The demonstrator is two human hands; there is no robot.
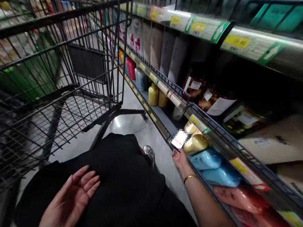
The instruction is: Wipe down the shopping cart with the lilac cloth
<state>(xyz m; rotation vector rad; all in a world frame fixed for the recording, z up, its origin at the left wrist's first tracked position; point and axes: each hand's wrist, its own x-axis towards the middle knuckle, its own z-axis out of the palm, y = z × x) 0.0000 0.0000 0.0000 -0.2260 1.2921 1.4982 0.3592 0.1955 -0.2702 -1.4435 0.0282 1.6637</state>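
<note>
My right hand (180, 158) is clamped on a small white thing (179, 139), pinched by its lower edge at my fingertips, at twelve o'clock from the hand. It is too blurred to tell whether it is a card or a phone. It sits just in front of the lower shelf rail (223, 138). A yellow bottle (195, 144) lies at two o'clock and the blue packs (207, 159) at three, both just beside my knuckles.

The hold looks thin to me. A knock against the wire rail could flip the white thing out of my fingers and down onto the floor (135, 124). My wrist could also nudge the lying bottle, which looks free to roll.

My right arm reaches out low and nearly straight, with the wrist turned palm-in and a gold bangle (189, 177) on it. At eight o'clock my left hand (71, 200) is empty. Its fingers are apart and the palm is up, over my black clothes (127, 185). The wire cart (60, 78) stands at ten o'clock.
</note>
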